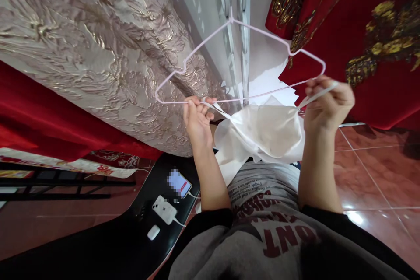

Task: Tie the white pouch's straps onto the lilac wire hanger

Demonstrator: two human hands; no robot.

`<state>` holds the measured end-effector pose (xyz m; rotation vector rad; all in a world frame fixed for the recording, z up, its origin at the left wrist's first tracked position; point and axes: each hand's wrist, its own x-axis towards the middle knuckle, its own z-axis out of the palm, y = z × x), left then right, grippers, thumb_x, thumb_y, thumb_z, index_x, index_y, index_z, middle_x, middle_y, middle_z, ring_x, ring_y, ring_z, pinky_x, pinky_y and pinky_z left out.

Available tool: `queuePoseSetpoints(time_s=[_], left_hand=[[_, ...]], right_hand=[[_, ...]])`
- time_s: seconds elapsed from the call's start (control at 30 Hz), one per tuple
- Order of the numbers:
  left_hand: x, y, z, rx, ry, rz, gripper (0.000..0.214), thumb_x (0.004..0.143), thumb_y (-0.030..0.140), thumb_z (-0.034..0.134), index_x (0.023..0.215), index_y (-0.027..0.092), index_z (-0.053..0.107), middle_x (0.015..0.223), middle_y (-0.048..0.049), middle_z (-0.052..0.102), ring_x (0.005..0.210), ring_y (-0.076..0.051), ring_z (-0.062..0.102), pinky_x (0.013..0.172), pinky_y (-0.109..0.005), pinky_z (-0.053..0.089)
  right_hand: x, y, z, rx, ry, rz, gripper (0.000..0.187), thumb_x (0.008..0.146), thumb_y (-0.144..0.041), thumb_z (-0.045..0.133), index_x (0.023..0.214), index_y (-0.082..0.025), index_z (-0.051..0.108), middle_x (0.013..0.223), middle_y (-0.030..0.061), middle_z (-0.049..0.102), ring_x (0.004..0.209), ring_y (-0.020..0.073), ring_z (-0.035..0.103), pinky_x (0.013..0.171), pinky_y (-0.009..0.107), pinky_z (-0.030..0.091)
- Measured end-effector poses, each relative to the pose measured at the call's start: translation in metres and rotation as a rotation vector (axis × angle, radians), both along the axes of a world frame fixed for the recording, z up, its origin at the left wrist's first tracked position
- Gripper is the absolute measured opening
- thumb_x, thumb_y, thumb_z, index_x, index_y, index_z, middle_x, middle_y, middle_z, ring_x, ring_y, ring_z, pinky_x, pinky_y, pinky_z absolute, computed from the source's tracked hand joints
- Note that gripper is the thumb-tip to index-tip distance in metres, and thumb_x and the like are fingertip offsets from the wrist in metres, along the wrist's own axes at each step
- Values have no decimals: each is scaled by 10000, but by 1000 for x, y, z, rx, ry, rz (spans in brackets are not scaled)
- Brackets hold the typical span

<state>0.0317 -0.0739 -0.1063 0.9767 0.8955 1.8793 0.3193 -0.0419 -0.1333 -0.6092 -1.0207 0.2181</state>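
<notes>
A thin pink clothes hanger (262,31) hangs by its hook in front of me, its long bottom bar level with my hands. My left hand (198,118) pinches the bar near its left end, where a white strap also passes through the fingers. At the hanger's right corner, my right hand (328,100) is closed on the other white strap and touches the bar. Between both hands a sheer white garment (272,129) droops from these straps, below the bar and against my front. Its lower part is bunched, so the full shape is hidden.
Pale embossed fabric with gold (108,52) hangs at left, and red embroidered fabric (377,78) at right. Metal rack uprights (244,43) stand behind the hanger. On a black bench (98,240) lie a lit phone (180,183), a white phone (164,210) and a small white case (153,232).
</notes>
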Motion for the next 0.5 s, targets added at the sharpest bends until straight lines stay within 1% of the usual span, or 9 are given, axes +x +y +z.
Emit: queuePoseSetpoints(time_s=[0.03, 0.1, 0.17, 0.23, 0.3, 0.33, 0.4, 0.47, 0.5], left_hand=[[2, 1, -2, -6, -12, -16, 500, 839, 686, 756, 870, 248, 516, 850, -66, 719, 945, -231, 761, 555, -230, 417], [6, 0, -4, -6, -20, -21, 488, 842, 676, 757, 871, 246, 528, 882, -79, 748, 950, -234, 760, 567, -233, 431], [6, -2, -4, -1, 3, 0, 461, 868, 666, 735, 879, 244, 549, 916, -88, 773, 950, -230, 761, 581, -233, 451], [1, -5, -4, 0, 59, 8, 410, 903, 639, 708, 931, 241, 609, 947, -99, 792, 940, -227, 767, 586, -235, 477], [-8, -8, -5, 9, 136, 26, 355, 929, 559, 707, 1073, 236, 678, 992, -110, 809, 933, -229, 778, 587, -242, 506], [-14, -9, -6, 27, 174, 59, 344, 932, 488, 723, 1160, 232, 690, 1017, -109, 814, 935, -228, 783, 601, -248, 528], [-29, -9, -10, 116, 213, 215, 371, 911, 307, 751, 1266, 225, 684, 1020, -78, 819, 923, -208, 789, 697, -271, 590], [-45, -5, -13, 253, 193, 449, 361, 857, 160, 777, 1209, 204, 708, 976, -29, 813, 889, -174, 792, 861, -311, 626], [-52, -3, -14, 312, 179, 560, 344, 830, 124, 798, 1155, 197, 718, 970, -11, 807, 884, -163, 792, 928, -330, 623]], right_hand=[[-12, -12, 4, -82, -123, 24, 153, 861, -333, 801, 1014, -327, 802, 1016, 9, 795, 983, 259, 779, 934, 527, 642], [-35, -28, 15, -195, -385, 73, 213, 889, -381, 789, 1097, -333, 794, 1143, 24, 803, 1164, 295, 744, 1076, 595, 573], [-51, -31, 24, -267, -613, 108, 235, 910, -430, 768, 1122, -331, 785, 1178, 28, 801, 1239, 310, 709, 1173, 635, 481], [-59, -27, 26, -307, -743, 113, 195, 948, -446, 715, 1088, -330, 785, 1122, 24, 808, 1169, 299, 723, 1189, 635, 446], [-60, -22, 24, -325, -773, 88, 175, 986, -438, 657, 1036, -332, 786, 1064, 16, 809, 1077, 278, 731, 1168, 611, 450], [-58, -21, 23, -327, -765, 68, 177, 996, -433, 640, 1013, -333, 785, 1046, 10, 808, 1054, 270, 727, 1163, 600, 448], [-52, -22, 22, -318, -735, 23, 167, 991, -438, 650, 971, -331, 777, 1011, 0, 802, 1036, 263, 716, 1171, 592, 429], [-44, -23, 25, -308, -706, -12, 165, 982, -446, 666, 937, -324, 767, 982, -3, 794, 1021, 257, 710, 1179, 587, 418], [-40, -24, 27, -307, -696, -21, 170, 982, -448, 669, 921, -320, 762, 969, 0, 791, 1012, 254, 709, 1170, 579, 426]])
